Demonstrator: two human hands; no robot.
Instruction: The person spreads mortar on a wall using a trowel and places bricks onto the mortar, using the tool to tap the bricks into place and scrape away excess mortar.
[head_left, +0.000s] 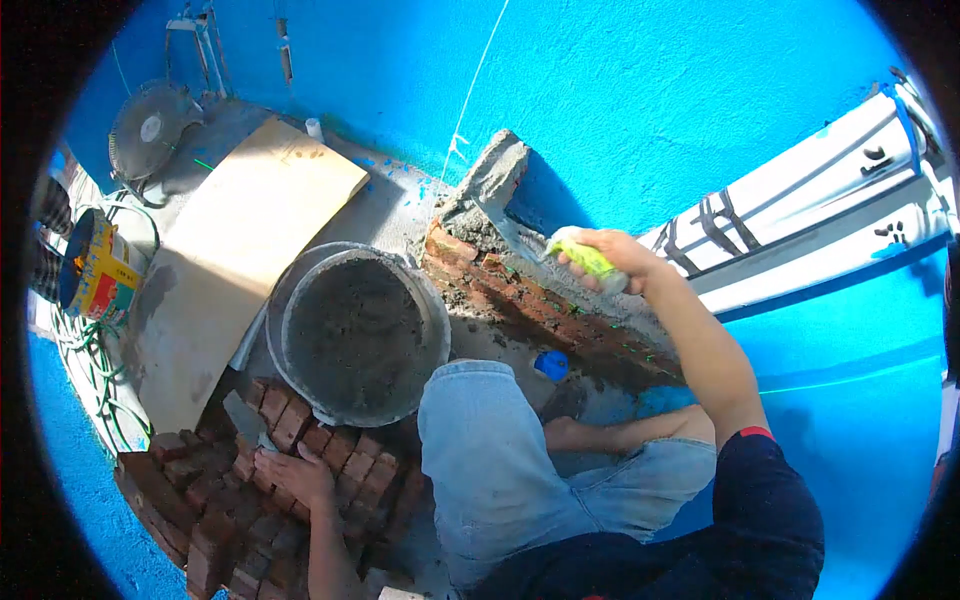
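Observation:
My right hand [620, 262] is wrapped round the thick yellow-green handle of a trowel [592, 263]. Its narrow grey blade reaches to wet mortar on top of a low brick wall [540, 300], where a mortar-coated block [497, 168] stands at the far end. On the left, my left hand [297, 476] rests with fingers stretched over a pile of red bricks [365, 465]. Just beyond its fingertips lies a grey pointed blade [245, 418]; its handle end is hidden. Between wall and pile stands a round tub [432, 335] of dark mortar.
A pale board [240, 220] lies behind the tub, with a fan [150, 130] farther back. At far left are a yellow bucket [108, 265] and a green hose [95, 370]. A blue cup-like object [551, 365] sits by the wall. White taped panels [800, 190] lean along the blue wall [640, 90].

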